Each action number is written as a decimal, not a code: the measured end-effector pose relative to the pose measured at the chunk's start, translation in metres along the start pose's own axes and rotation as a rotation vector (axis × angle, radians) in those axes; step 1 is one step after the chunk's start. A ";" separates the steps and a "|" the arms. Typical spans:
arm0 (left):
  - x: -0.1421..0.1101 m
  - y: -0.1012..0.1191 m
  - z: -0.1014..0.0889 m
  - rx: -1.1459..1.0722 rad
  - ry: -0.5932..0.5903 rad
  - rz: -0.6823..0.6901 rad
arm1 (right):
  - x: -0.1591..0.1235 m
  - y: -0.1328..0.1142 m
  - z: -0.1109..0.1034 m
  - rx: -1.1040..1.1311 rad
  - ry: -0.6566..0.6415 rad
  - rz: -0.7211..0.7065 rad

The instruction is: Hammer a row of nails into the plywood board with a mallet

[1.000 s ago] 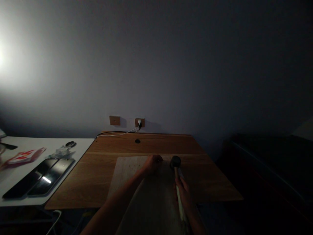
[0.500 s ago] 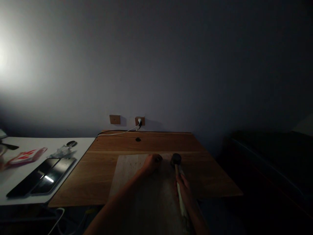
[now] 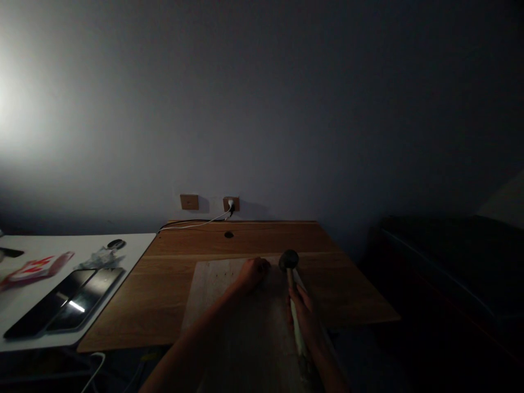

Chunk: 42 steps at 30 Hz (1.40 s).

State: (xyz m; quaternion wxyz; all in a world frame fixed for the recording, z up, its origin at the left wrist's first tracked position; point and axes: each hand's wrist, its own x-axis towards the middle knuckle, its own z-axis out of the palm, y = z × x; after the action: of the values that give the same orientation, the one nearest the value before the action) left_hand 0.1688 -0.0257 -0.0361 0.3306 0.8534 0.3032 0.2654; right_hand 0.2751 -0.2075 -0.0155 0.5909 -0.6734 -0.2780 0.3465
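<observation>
My right hand [image 3: 303,307] is wrapped around the pale handle of a mallet [image 3: 289,261] with a dark, round head. That head hovers close to the right of my left hand [image 3: 251,274], near the far edge of a pale wooden board [image 3: 210,284]. The left hand rests on the board with its fingers curled in a pinch. Whatever is between those fingertips is too dark and small to make out. A few small dark marks show on the board left of that hand.
The board lies on a brown wooden table [image 3: 143,297]. On a white table [image 3: 123,251] at left are two dark tablet-like slabs [image 3: 65,305], a red-and-white packet [image 3: 41,267] and crumpled plastic [image 3: 100,257]. Cables run to a wall socket [image 3: 231,204].
The mallet's head has shifted left and slightly up, nearer my left hand. My left hand stays in nearly the same place. The whole view has moved a little.
</observation>
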 end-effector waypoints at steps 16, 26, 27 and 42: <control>-0.001 -0.003 0.003 -0.111 0.088 -0.020 | -0.017 -0.015 0.031 0.117 -0.186 0.067; 0.000 -0.004 0.003 -0.091 0.076 -0.019 | -0.012 -0.004 0.029 0.100 -0.151 0.069; 0.000 -0.005 0.004 -0.094 0.074 -0.029 | -0.012 -0.003 0.030 0.114 -0.142 0.080; -0.013 0.003 -0.048 0.293 -0.347 0.145 | -0.007 0.001 0.030 0.217 -0.113 0.071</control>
State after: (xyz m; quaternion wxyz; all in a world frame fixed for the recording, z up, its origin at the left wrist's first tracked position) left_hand 0.1301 -0.0173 -0.0065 0.2303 0.9446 0.2153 0.0911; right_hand 0.2473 -0.1954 -0.0178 0.6310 -0.5944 -0.2475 0.4326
